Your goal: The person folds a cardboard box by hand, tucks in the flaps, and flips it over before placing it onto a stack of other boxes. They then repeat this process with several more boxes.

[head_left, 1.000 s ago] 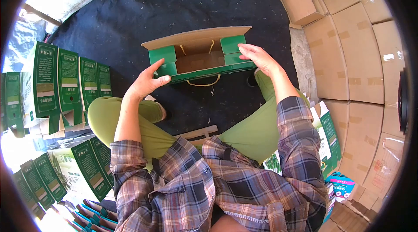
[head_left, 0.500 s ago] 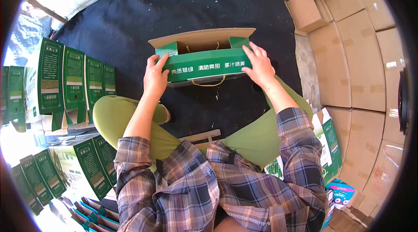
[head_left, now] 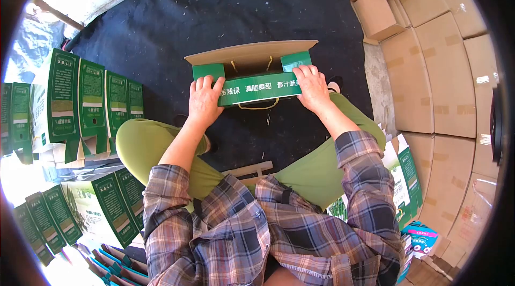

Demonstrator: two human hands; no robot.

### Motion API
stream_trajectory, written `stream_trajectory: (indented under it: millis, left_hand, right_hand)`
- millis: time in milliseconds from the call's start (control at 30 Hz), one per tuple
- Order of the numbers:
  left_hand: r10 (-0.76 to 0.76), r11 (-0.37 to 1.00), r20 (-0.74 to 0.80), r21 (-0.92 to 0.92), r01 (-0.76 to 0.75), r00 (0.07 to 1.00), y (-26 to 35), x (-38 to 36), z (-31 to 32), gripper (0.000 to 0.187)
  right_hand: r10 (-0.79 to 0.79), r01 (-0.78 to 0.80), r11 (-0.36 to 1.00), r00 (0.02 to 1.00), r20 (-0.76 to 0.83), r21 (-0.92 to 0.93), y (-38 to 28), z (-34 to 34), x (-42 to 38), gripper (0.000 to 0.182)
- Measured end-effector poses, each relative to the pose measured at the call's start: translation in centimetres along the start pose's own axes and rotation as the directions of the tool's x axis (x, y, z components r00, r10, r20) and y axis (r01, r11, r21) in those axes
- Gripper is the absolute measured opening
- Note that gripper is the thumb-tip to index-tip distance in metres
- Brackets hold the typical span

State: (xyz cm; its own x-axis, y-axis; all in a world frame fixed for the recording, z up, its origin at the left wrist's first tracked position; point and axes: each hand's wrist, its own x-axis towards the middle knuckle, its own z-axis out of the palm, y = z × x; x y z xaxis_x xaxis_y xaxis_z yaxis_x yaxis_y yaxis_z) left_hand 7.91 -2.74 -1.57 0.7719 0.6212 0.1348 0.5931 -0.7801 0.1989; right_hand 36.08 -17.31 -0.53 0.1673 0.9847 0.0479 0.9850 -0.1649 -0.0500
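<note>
We press our left hand (head_left: 204, 101) and right hand (head_left: 311, 88) flat on the green box's (head_left: 257, 86) front flap between them, folded down over the side tabs, while the brown back flap beyond our fingers stands open.

Black mat (head_left: 214, 12) lies bare beyond the green box (head_left: 252, 74); stacked cartons (head_left: 434, 71) wall the right, folded boxes (head_left: 80, 98) the left
</note>
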Motion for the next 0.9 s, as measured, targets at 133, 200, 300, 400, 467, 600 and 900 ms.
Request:
stream_trajectory:
  millis: [133,200,300,400,467,600,900]
  left_hand:
    - [-0.002,1.000,0.034,-0.020,0.003,0.999,0.2,-0.1,-0.2,0.075]
    - [0.009,0.999,0.084,-0.038,-0.006,0.996,0.1,-0.1,-0.8,0.071]
    - [0.046,0.998,0.049,-0.045,-0.043,0.998,-0.4,-0.4,-0.4,0.069]
    - [0.032,0.999,0.072,-0.031,-0.030,0.997,-0.7,-0.7,0.3,0.068]
    - [0.054,0.997,0.024,-0.057,-0.052,0.998,-0.7,-0.7,0.4,0.068]
    - [0.045,0.998,0.009,-0.042,-0.045,0.999,-0.1,-1.0,1.0,0.081]
    - [0.112,0.986,0.028,-0.126,-0.108,0.993,0.5,-0.3,1.7,0.074]
  right_hand:
    - [-0.028,0.028,0.999,1.000,-0.003,-0.016,0.3,0.8,-0.4,0.073]
    - [-0.067,0.067,0.998,0.998,-0.018,0.002,0.1,0.6,-0.6,0.073]
    - [-0.039,0.039,0.999,0.999,0.010,0.018,-0.5,-0.1,-0.7,0.073]
    - [-0.013,0.011,0.999,0.998,0.055,0.035,-1.1,-0.8,-0.9,0.072]
    - [-0.017,0.015,0.999,0.999,0.048,0.038,-1.0,-0.4,-1.0,0.071]
    - [-0.040,0.042,0.999,0.997,0.070,-0.025,-1.0,0.0,-0.6,0.074]
    - [0.064,-0.056,0.997,0.974,0.218,-0.045,-2.3,-1.7,-0.6,0.094]
